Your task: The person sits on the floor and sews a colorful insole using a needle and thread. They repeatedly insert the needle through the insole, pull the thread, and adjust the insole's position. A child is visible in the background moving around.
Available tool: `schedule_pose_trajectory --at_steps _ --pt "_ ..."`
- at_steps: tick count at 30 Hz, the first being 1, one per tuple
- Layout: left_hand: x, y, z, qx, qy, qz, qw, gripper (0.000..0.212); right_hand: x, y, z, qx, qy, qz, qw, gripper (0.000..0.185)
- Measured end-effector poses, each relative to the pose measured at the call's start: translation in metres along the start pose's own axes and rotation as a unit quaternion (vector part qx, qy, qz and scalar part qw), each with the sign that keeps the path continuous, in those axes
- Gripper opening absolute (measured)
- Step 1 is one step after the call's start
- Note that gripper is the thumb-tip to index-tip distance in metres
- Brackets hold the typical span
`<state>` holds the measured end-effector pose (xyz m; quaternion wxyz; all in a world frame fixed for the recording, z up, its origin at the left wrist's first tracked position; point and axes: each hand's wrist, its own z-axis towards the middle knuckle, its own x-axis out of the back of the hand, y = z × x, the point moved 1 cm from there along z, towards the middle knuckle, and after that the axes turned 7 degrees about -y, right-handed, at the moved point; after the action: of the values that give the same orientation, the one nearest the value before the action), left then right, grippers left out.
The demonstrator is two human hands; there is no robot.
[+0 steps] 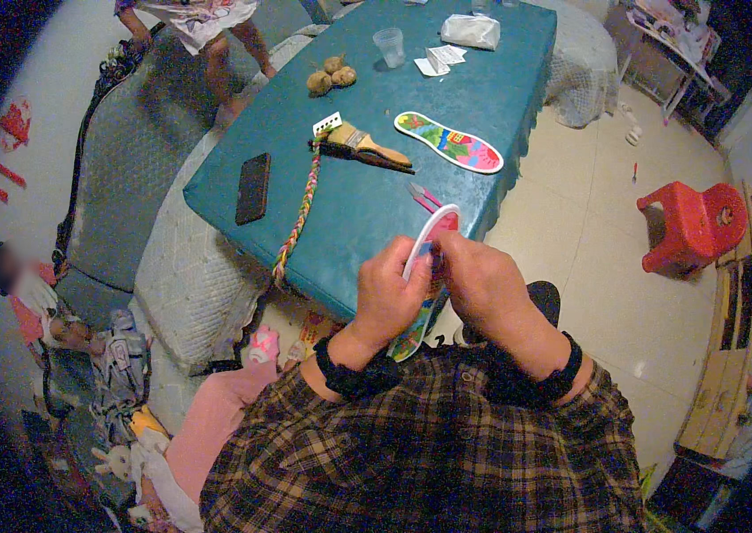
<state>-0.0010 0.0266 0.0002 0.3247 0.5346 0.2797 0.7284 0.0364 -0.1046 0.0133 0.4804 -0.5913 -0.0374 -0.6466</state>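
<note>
My left hand (389, 286) grips a colourful embroidered insole with a white rim (430, 230), held on edge over the table's near end. Against the insole's inner face, the fingers of my right hand (482, 273) are pinched together; whether they hold a needle or thread cannot be seen. Just beyond lie small thread snips with pink handles (424, 197). A matching insole (449, 142) rests flat farther up the table. To its left are a wooden-handled bristle brush (366, 143) and a braid of multicoloured threads (309, 193) hanging from a white holed card (328, 124).
The teal-covered table (349, 213) also bears a dark phone (252, 188), several round brown tubers (331, 76), a plastic cup (389, 48), folded paper (439, 60) and a white packet (471, 32). A red plastic stool (692, 226) stands right. People are at the left and beyond the sofa.
</note>
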Motion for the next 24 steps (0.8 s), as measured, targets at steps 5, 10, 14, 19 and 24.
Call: schedule_pose_trajectory --at_steps 5,10,14,19,24 --pt "0.001 -0.006 -0.001 0.03 0.008 -0.045 0.999 0.017 0.01 0.005 0.0 -0.026 0.079 0.073 0.994 0.016" --pt "0.007 -0.001 0.004 0.112 -0.069 -0.284 0.95 0.019 0.0 0.052 -0.007 -0.146 0.078 0.368 0.915 0.012" --pt "0.001 0.002 0.005 0.112 -0.137 -0.337 0.925 0.02 -0.007 0.045 -0.007 -0.212 -0.087 0.582 0.78 0.016" --pt "-0.003 0.004 0.007 0.062 -0.185 -0.378 0.905 0.021 0.0 0.019 -0.007 -0.204 -0.035 0.762 0.613 0.012" --pt "-0.003 0.002 0.005 -0.107 -0.229 -0.299 0.92 0.022 -0.007 0.042 -0.019 -0.115 0.022 0.855 0.505 0.006"
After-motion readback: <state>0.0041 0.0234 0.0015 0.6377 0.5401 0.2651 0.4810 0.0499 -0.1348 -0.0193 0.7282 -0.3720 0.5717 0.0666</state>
